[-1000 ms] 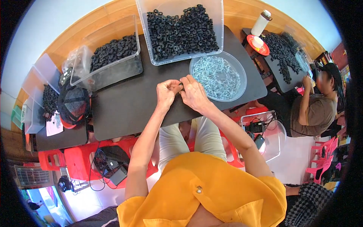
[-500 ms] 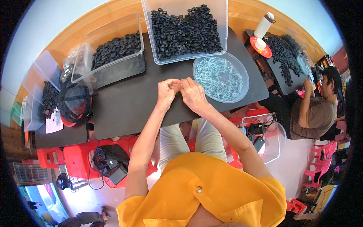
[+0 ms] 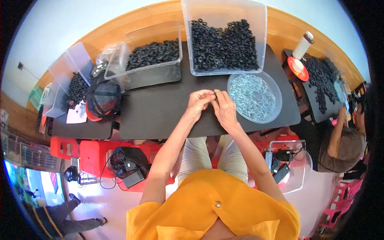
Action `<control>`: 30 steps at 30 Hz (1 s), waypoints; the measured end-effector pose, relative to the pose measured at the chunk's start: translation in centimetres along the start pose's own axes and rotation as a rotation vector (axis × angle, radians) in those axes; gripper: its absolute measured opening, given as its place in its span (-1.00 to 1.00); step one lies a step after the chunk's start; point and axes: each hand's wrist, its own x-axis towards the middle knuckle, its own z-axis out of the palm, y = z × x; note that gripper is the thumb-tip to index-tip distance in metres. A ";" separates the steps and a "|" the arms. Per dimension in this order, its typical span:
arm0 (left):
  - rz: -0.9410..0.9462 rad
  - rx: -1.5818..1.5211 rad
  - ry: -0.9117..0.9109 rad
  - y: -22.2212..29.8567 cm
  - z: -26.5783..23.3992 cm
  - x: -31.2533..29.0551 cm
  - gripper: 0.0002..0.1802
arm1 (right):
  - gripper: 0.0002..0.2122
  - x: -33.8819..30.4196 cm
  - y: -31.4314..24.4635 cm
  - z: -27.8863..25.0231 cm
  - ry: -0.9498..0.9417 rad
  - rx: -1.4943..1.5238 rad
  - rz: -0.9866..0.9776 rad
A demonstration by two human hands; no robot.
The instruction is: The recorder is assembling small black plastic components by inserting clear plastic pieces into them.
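L grip (image 3: 199, 105) & R grip (image 3: 224, 109) pinching a blk part (image 3: 215, 95), mostly hidden — prob. light, stiff — best taken by its edges.

Left hand (image 3: 199, 103) and right hand (image 3: 225, 110) meet above the dark bench (image 3: 160, 116), a small black part (image 3: 215, 95) pinched between their fingertips. Beyond: a translucent bin (image 3: 228, 73) and, leftward, a clear box (image 3: 156, 77), both holding black pieces; right, a round tray (image 3: 279, 98) of shiny pieces.

Lower centre: short-sleeved orange-yellow shirt (image 3: 212, 188) with pocket flaps (image 3: 258, 229) and pale button (image 3: 218, 205) is being worn; centre: pale trousers (image 3: 195, 157) are being worn.
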 end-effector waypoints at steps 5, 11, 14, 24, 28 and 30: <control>-0.039 0.019 0.005 1.3 -0.3 -0.7 -0.84 | -0.66 0.4 -0.6 -0.3 -0.052 -0.050 -0.063; 0.267 0.233 0.326 8.3 -1.1 -2.1 -0.83 | -0.39 -1.0 -3.9 -2.5 -0.133 0.104 0.079; 0.589 0.455 0.492 15.3 -3.5 -0.8 -0.86 | -0.57 -4.1 -2.4 -1.8 -0.162 0.032 -0.010; 0.612 0.739 0.542 18.6 -3.8 2.7 -0.79 | -0.90 -4.3 -2.0 -1.6 -0.152 0.045 -0.049; 0.491 0.759 0.297 15.6 0.9 4.1 -0.83 | -0.93 -4.2 -1.9 -1.6 -0.139 0.033 -0.068; 0.435 0.889 0.203 13.7 1.9 6.0 -0.85 | -0.93 -4.1 -2.0 -1.7 -0.154 0.041 -0.082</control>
